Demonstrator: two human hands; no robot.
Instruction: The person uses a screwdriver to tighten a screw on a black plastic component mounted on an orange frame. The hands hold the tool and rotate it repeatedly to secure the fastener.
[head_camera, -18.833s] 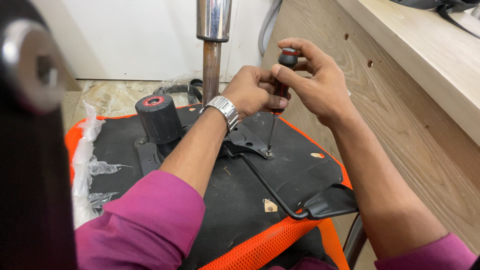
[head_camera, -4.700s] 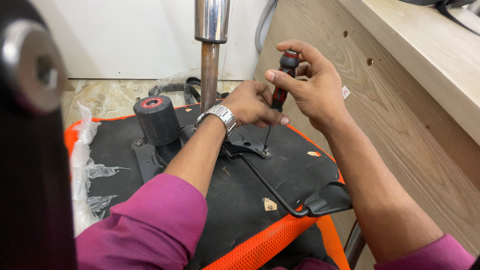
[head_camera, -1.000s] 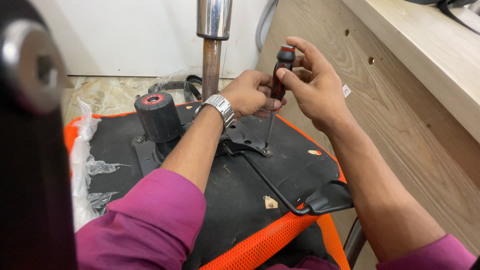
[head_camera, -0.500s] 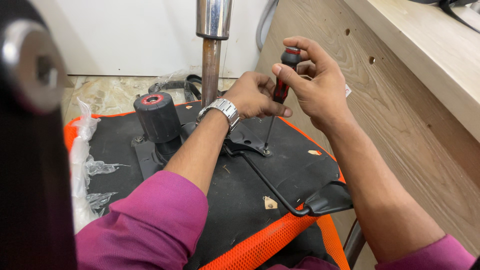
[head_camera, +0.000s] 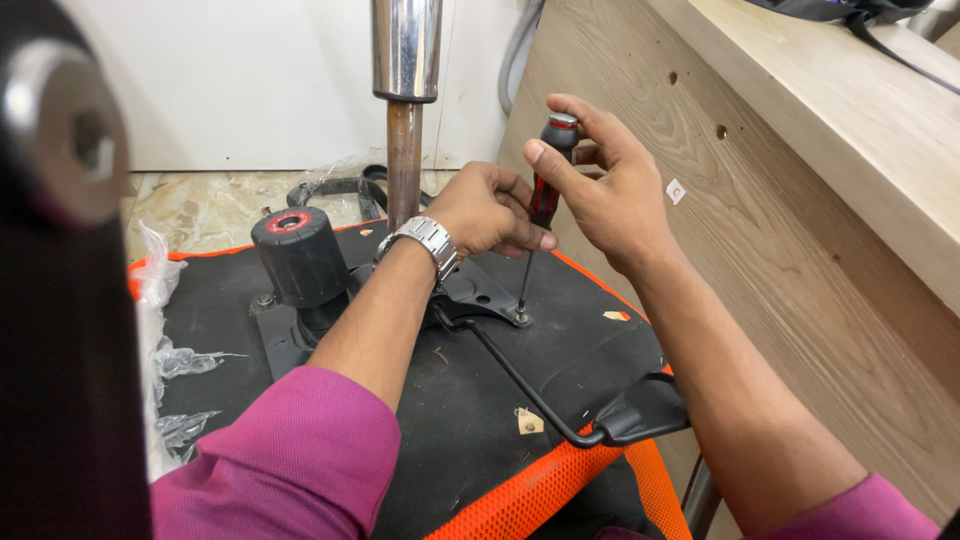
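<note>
My right hand (head_camera: 610, 190) wraps the black-and-red screwdriver (head_camera: 540, 200), upright, tip on a screw (head_camera: 521, 319) in the black metal plate (head_camera: 480, 295) of the upturned seat (head_camera: 440, 400). My left hand (head_camera: 490, 210) pinches the shaft just beside it. Left of the screwdriver rise a chrome column (head_camera: 405, 110) and a black knob (head_camera: 297, 255); right, a wooden panel (head_camera: 800, 260) crowds close. Orange mesh edges the seat.

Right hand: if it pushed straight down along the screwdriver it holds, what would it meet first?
The right hand grips the screwdriver upright; its tip sits at a screw on the black bracket, so that comes first, then the seat underside.
</note>
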